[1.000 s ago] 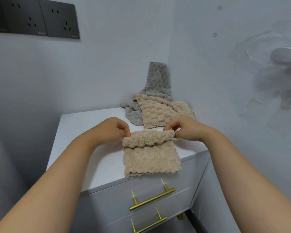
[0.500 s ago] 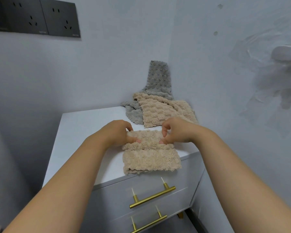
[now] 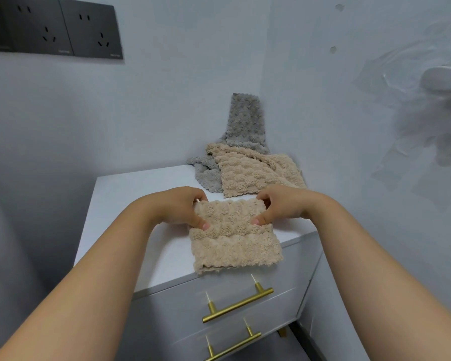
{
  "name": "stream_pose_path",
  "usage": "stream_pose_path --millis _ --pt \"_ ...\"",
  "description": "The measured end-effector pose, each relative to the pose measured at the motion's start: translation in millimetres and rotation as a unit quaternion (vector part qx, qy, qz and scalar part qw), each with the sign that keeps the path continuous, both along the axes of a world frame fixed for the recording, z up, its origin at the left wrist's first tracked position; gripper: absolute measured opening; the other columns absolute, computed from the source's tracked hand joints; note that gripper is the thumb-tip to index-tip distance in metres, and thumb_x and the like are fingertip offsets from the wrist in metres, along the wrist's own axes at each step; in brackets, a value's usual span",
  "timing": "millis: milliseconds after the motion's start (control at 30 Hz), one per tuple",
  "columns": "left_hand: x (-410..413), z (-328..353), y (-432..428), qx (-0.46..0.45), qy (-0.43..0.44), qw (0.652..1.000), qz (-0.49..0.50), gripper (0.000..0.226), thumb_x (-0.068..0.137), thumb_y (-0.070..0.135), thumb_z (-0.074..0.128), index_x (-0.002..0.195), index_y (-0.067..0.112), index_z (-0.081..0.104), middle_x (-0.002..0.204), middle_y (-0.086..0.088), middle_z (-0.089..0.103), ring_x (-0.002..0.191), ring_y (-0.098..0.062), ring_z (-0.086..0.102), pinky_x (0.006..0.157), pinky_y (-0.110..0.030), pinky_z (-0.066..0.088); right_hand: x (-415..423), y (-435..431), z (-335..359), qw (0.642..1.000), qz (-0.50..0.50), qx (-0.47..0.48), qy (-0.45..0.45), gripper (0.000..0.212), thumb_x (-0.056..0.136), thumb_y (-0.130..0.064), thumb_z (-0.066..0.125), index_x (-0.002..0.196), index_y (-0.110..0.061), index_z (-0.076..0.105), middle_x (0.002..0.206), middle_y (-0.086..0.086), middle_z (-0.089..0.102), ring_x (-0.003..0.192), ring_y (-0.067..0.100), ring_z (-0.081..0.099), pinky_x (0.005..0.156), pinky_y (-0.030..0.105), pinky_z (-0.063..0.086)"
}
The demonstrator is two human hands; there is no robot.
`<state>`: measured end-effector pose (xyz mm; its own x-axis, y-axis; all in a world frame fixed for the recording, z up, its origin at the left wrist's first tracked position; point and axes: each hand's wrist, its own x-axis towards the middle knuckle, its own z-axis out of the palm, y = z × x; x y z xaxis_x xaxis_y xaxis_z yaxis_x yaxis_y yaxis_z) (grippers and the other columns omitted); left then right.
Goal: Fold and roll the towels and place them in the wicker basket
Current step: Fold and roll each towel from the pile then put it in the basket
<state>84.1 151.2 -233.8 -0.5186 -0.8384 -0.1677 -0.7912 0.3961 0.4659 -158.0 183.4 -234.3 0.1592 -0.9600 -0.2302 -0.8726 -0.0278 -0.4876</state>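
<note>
Thicker towel roll now between pinching left hand, right hand.

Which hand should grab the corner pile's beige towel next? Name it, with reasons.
Right, probably. The right hand sits directly before that beige towel; the left hand lies farther across. Both pinch the half-rolled towel.

One head-worn wide-angle view, looking forward and down along both forearms.

The camera sits close above and behind the left hand and right hand, which lie near the frame's middle. It faces the wall corner beyond the hands. The white cabinet top spreads under them, and the brass drawer handles show below them, nearer the camera.
</note>
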Motion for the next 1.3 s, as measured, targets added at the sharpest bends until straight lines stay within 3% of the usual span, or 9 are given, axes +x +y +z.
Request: stream_pose_path --millis 200,500,700,833,933,1067,1167,1233,1300 --pt "-5 0 2 -0.076 0.073 0.992 0.063 0.056 0.072 0.024 0.082 0.121 0.025 0.057 0.099 0.005 0.05 0.092 -0.015 0.049 0.078 -0.025 0.036 -5 -5 -6 0.992 -0.054 -0.055 -0.101 0.048 0.067 -0.031 0.084 0.092 -0.002 0.056 0.081 0.004 0.048 0.075 0.019 0.044 0.07 0.033 0.036" --pt "-19 -14 -3 -0.265 0.137 0.948 0.11 0.043 0.069 0.014 0.081 0.108 0.019 0.063 0.106 0.001 0.061 0.104 -0.02 0.05 0.081 -0.032 0.04 8 -16 -21 0.948 -0.118 -0.252 -0.153 0.038 0.068 -0.01 0.081 0.091 -0.022 0.054 0.088 -0.006 0.058 0.081 0.014 0.054 0.066 0.028 0.039" --pt "-5 -11 -7 -0.121 0.252 0.958 0.058 0.041 0.061 -0.003 0.083 0.086 0.023 0.063 0.086 0.009 0.061 0.077 -0.004 0.054 0.066 -0.018 0.043 -4 -8 -12 0.961 -0.058 -0.171 -0.211 0.04 0.063 -0.001 0.084 0.079 -0.023 0.055 0.089 -0.003 0.063 0.086 0.016 0.06 0.074 0.028 0.049" --pt "8 -11 -10 -0.046 0.265 0.963 -0.011 0.036 0.065 -0.013 0.077 0.091 0.011 0.067 0.095 -0.005 0.067 0.085 -0.007 0.06 0.072 -0.019 0.053 -15 -6 -9 0.966 -0.018 -0.111 -0.232 0.035 0.064 0.004 0.082 0.087 -0.01 0.06 0.091 0.003 0.061 0.085 0.016 0.056 0.08 0.03 0.048" --pt "15 -11 -9 -0.005 0.254 0.966 -0.043 0.033 0.065 -0.001 0.067 0.093 0.017 0.068 0.1 -0.002 0.067 0.097 -0.01 0.061 0.082 -0.027 0.053 -21 -1 -8 0.971 0.016 -0.055 -0.232 0.035 0.064 -0.005 0.084 0.087 -0.006 0.059 0.087 0.007 0.057 0.082 0.018 0.051 0.077 0.031 0.042" --pt "12 -6 -3 0.039 0.262 0.964 -0.028 0.035 0.061 0.02 0.043 0.084 0.021 0.07 0.107 0.0 0.063 0.105 -0.008 0.054 0.087 -0.013 0.039 -22 6 -8 0.967 0.023 -0.023 -0.252 0.04 0.065 -0.044 0.082 0.078 -0.012 0.062 0.099 0.015 0.066 0.101 0.022 0.061 0.087 0.019 0.046" --pt "4 -5 -2 0.006 0.247 0.969 -0.015 0.028 0.075 0.047 0.055 0.072 0.025 0.072 0.102 0.008 0.063 0.101 -0.008 0.056 0.094 -0.028 0.039 -21 7 -9 0.969 -0.005 -0.036 -0.243 0.069 0.066 -0.073 0.062 0.082 -0.006 0.066 0.118 0.016 0.064 0.121 0.025 0.054 0.11 0.04 0.037" --pt "-2 -5 -1 -0.016 0.228 0.973 -0.002 0.04 0.078 0.058 0.065 0.071 0.019 0.073 0.098 0.009 0.063 0.084 -0.001 0.059 0.081 -0.026 0.042 -20 4 -8 0.971 -0.019 -0.046 -0.235 0.054 0.071 -0.063 0.062 0.077 -0.01 0.068 0.102 0.005 0.069 0.11 0.019 0.06 0.109 0.044 0.037" --pt "-8 -5 0 -0.035 0.187 0.982 -0.009 0.038 0.071 0.053 0.073 0.071 0.015 0.07 0.098 0.008 0.063 0.078 0.001 0.059 0.077 -0.027 0.046 -20 -2 -12 0.978 -0.011 -0.051 -0.204 0.049 0.075 -0.049 0.074 0.073 -0.001 0.064 0.089 0.014 0.066 0.106 0.032 0.061 0.108 0.05 0.037"
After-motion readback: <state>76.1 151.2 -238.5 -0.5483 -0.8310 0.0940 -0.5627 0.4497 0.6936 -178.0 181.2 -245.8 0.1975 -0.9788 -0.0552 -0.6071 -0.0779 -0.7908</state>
